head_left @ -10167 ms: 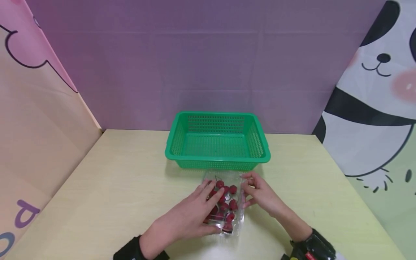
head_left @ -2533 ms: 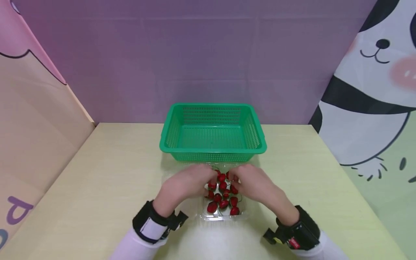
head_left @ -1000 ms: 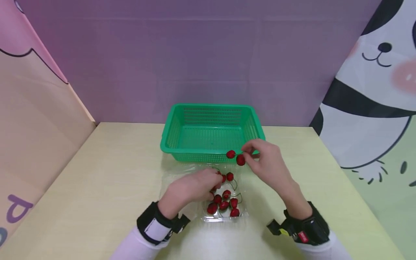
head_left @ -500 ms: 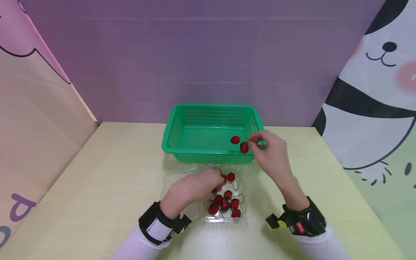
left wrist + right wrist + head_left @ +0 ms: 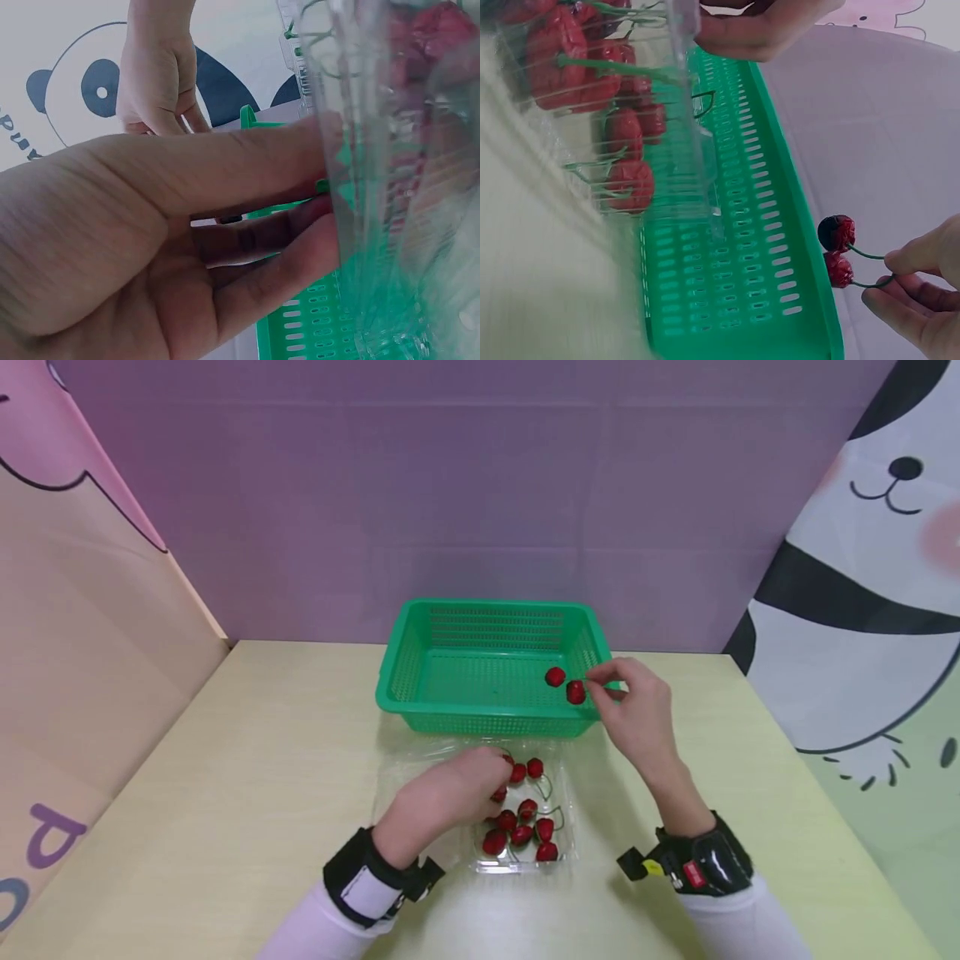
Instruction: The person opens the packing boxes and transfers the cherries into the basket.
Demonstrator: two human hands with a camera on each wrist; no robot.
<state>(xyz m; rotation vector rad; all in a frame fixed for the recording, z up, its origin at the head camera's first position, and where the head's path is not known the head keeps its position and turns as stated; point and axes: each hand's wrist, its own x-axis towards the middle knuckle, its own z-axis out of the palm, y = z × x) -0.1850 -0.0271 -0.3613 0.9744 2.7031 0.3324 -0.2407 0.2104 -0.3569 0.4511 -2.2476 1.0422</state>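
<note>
My right hand pinches the green stems of two dark red cherries between thumb and finger. In the head view these cherries hang over the right front part of the green plastic basket. My left hand reaches over the left side of a clear plastic box that holds several more cherries. In the left wrist view the thumb and fingers of the left hand come together behind the clear wall. I cannot tell what these fingertips hold.
The basket stands at the back of the pale wooden table, just behind the box. A clear lid lies folded out to the left of the box, partly under the left forearm. A purple cloth hangs behind the table.
The right hand has lifted two cherries out of the box and carried them up and back over the basket, drifting slightly right. The left hand has stayed at the box, whose lid was closed earlier.
</note>
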